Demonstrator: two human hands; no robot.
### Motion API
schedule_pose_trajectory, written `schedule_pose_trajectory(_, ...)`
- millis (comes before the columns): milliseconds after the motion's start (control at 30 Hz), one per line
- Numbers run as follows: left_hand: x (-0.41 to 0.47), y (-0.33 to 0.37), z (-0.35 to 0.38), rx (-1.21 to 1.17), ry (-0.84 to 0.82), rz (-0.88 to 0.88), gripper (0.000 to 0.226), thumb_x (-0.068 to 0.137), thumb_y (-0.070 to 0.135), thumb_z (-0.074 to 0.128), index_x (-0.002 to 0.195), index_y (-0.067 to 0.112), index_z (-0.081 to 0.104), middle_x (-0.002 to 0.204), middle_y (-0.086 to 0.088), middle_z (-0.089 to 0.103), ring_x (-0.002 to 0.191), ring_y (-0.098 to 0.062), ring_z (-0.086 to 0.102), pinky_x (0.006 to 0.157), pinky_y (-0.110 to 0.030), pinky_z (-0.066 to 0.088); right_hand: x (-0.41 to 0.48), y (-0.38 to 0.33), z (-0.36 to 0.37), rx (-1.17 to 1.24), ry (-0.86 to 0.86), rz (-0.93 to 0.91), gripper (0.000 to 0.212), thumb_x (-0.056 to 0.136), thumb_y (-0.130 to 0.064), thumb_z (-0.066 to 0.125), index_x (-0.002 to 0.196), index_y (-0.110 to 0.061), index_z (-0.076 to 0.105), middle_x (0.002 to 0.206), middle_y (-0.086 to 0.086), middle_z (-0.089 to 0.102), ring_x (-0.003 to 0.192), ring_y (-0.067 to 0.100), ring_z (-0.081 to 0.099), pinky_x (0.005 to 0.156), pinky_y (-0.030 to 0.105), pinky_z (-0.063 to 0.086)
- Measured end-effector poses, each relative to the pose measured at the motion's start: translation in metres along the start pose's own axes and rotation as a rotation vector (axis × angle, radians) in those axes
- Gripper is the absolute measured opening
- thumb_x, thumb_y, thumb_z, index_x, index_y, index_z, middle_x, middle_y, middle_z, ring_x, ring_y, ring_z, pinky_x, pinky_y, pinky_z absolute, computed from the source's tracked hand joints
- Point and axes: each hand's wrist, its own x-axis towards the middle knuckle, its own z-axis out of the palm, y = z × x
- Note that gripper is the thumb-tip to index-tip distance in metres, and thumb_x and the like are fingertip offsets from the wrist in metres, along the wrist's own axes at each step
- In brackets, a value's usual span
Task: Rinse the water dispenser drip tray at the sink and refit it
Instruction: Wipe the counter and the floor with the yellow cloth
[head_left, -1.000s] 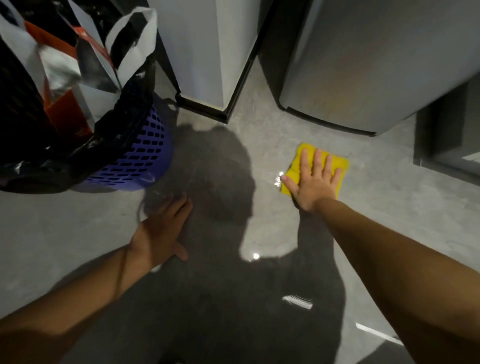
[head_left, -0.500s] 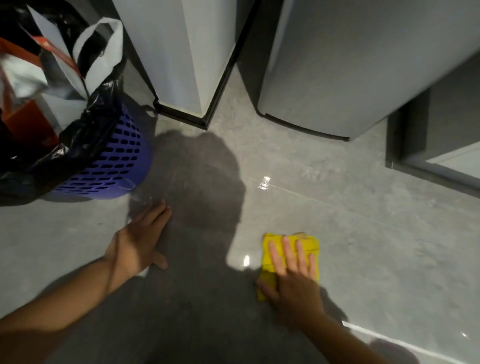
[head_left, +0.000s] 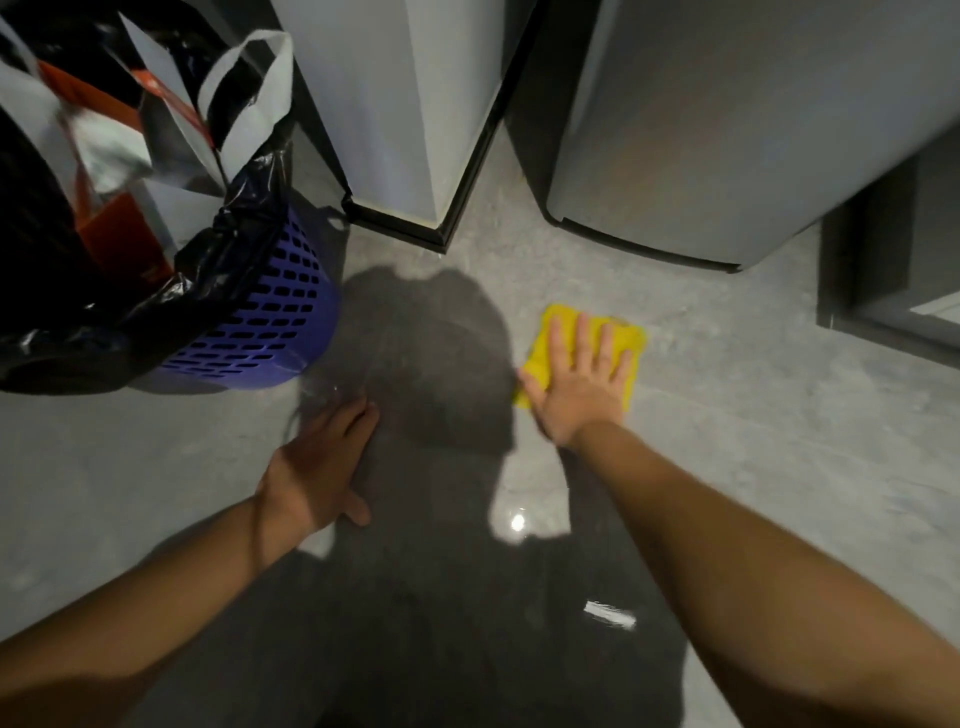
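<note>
Seen from above, the right hand (head_left: 582, 384), fingers spread, presses flat on a yellow cloth (head_left: 635, 340) on the glossy grey floor (head_left: 753, 415). The left hand (head_left: 317, 467) rests flat on the floor, fingers straight, near a purple basket (head_left: 270, 322). The drip tray is out of view.

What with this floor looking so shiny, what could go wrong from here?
The left hand braces flat on the glossy floor; if that patch is wet, it might slip under load.
The right hand presses flat on the yellow cloth, which could skid on a hard push.
The purple basket stands close by; a wide sweep might knock it.
</note>
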Motion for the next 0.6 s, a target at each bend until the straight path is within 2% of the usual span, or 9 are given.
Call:
schedule_pose_trajectory(100, 0.002, -0.002, 0.002, -0.012, 0.003, 0.014, 0.144, 0.046, 0.051, 0.096, 0.162, 0.017, 0.018, 0.172, -0.002, 0.011, 0.156, -0.026, 0.015, 0.117, -0.039, 0.035, -0.059, -0.029, 0.020, -0.031, -0.012, -0.319, 0.084, 0.097, -0.068, 0.040, 0.166, -0.030, 0.010, 0.174, 0.009, 0.004, 0.158, 0.043, 0.000, 0.124, 0.065, 0.000)
schedule_pose_trajectory(200, 0.003, -0.006, 0.004, -0.038, -0.011, 0.023, 0.145, 0.046, 0.050, 0.097, 0.163, 0.012, 0.019, 0.172, -0.006, 0.011, 0.157, -0.027, 0.014, 0.122, -0.038, 0.026, -0.127, -0.013, 0.042, 0.017, 0.029, -0.448, 0.080, 0.094, -0.072, 0.045, 0.161, -0.032, 0.032, 0.170, 0.006, 0.027, 0.157, 0.039, 0.019, 0.122, 0.065, 0.019)
schedule_pose_trajectory(300, 0.004, -0.006, 0.004, -0.048, 0.002, 0.027, 0.144, 0.042, 0.047, 0.099, 0.160, 0.008, 0.026, 0.170, -0.010, 0.017, 0.156, -0.030, 0.018, 0.122, -0.038, 0.024, -0.177, 0.034, 0.056, 0.021, 0.085, -0.386, 0.068, 0.092, -0.063, 0.059, 0.153, -0.033, 0.049, 0.161, 0.005, 0.045, 0.148, 0.037, 0.042, 0.116, 0.062, 0.034)
schedule_pose_trajectory(400, 0.002, -0.003, 0.003, -0.052, 0.001, 0.008, 0.142, 0.043, 0.043, 0.100, 0.160, 0.008, 0.028, 0.170, -0.010, 0.020, 0.155, -0.030, 0.020, 0.121, -0.039, 0.028, -0.196, 0.082, 0.051, -0.068, 0.189, -0.315, 0.052, 0.090, -0.048, 0.060, 0.139, -0.031, 0.065, 0.140, 0.009, 0.065, 0.119, 0.040, 0.065, 0.101, 0.059, 0.049)
schedule_pose_trajectory(467, 0.000, 0.001, -0.003, -0.040, -0.015, -0.001, 0.140, 0.046, 0.039, 0.100, 0.160, 0.008, 0.026, 0.170, -0.009, 0.019, 0.155, -0.029, 0.020, 0.120, -0.040, 0.031, -0.195, 0.100, 0.039, -0.101, 0.229, -0.225, 0.038, 0.092, -0.039, 0.059, 0.126, -0.027, 0.071, 0.120, 0.009, 0.067, 0.093, 0.040, 0.068, 0.085, 0.052, 0.053)
schedule_pose_trajectory(500, -0.001, 0.004, -0.007, -0.034, -0.026, -0.002, 0.138, 0.047, 0.038, 0.100, 0.160, 0.008, 0.025, 0.170, -0.010, 0.018, 0.155, -0.030, 0.019, 0.120, -0.041, 0.031, -0.191, 0.103, 0.030, -0.111, 0.203, -0.144, 0.033, 0.095, -0.040, 0.059, 0.123, -0.026, 0.071, 0.114, 0.008, 0.067, 0.088, 0.039, 0.066, 0.078, 0.048, 0.052)
schedule_pose_trajectory(600, -0.007, 0.018, -0.021, 0.037, -0.094, -0.003, 0.134, 0.058, 0.042, 0.096, 0.161, 0.006, 0.019, 0.171, -0.013, 0.013, 0.156, -0.031, 0.018, 0.123, -0.039, 0.027, -0.176, 0.104, -0.005, -0.029, -0.020, 0.070, 0.035, 0.103, -0.048, 0.048, 0.130, -0.030, 0.059, 0.124, 0.003, 0.061, 0.104, 0.033, 0.061, 0.075, 0.043, 0.051)
